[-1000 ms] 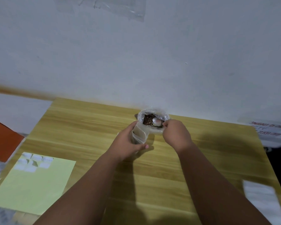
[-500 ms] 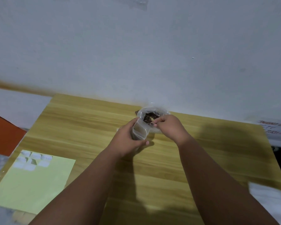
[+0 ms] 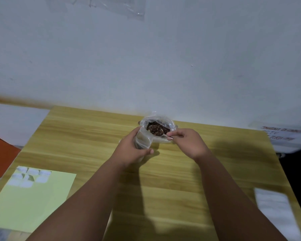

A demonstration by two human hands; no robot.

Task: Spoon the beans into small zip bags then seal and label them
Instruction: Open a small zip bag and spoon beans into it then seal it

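A clear plastic bag of dark brown beans (image 3: pixel 170 125) stands open at the far edge of the wooden table (image 3: pixel 87 136). My right hand (image 3: pixel 188 142) pinches the handle of a small spoon (image 3: pixel 157 130) whose bowl, loaded with beans, lies over the bag's mouth. Just left of the bean bag, my left hand (image 3: pixel 130 149) grips a small clear zip bag (image 3: pixel 142 140) upright with its mouth facing up. I cannot tell how much is inside the zip bag.
A pale green sheet (image 3: pixel 31 199) carrying several white labels (image 3: pixel 28 176) lies at the near left. A white stack of bags (image 3: pixel 276 209) lies at the near right edge. The white wall rises directly behind the table.
The spoon was buried in the beans under my right hand; now it is lifted and loaded, with my right hand drawn back to the right. The left hand and zip bag stay put.
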